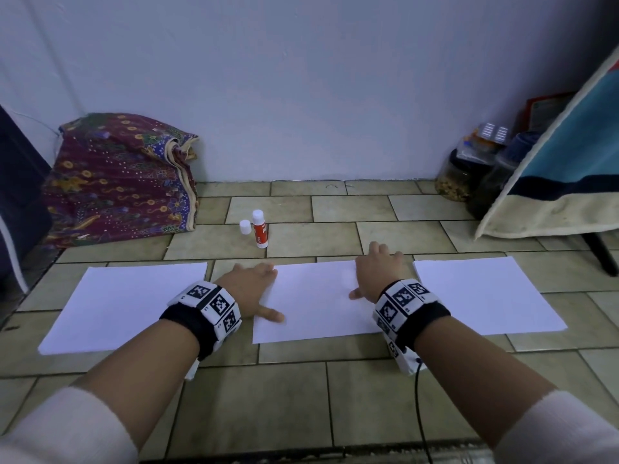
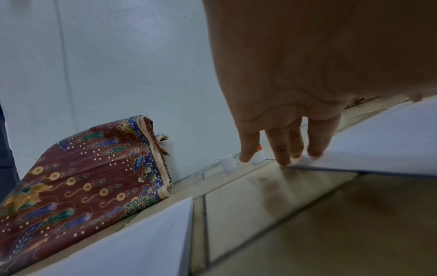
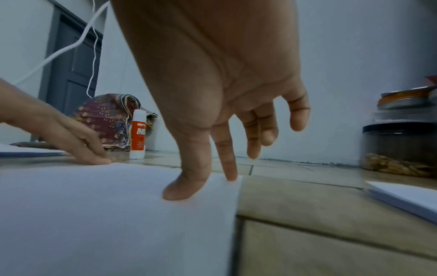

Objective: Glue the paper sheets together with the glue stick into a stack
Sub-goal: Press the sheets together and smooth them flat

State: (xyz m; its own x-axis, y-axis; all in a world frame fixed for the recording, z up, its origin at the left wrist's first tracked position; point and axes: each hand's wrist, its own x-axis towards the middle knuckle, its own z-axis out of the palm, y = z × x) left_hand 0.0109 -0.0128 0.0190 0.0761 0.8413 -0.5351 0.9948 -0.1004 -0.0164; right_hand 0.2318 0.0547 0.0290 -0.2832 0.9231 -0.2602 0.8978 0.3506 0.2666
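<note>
Tiled floor (image 1: 385,390) by the wall: my left hand (image 1: 249,289) and right hand (image 1: 376,276) lie flat, fingers straight, gripping nothing, on the left and right ends of the middle sheet (image 1: 318,303), long axis running left-right between them. Glue stick (image 1: 260,229) stands upright past that sheet's far edge toward the wall, uncapped, cap (image 1: 245,227) just beside it, nearer my left hand. Left sheet (image 1: 124,306) and right sheet (image 1: 485,296) flank the middle sheet, apart from it, so I'd guess the stick comes next
</note>
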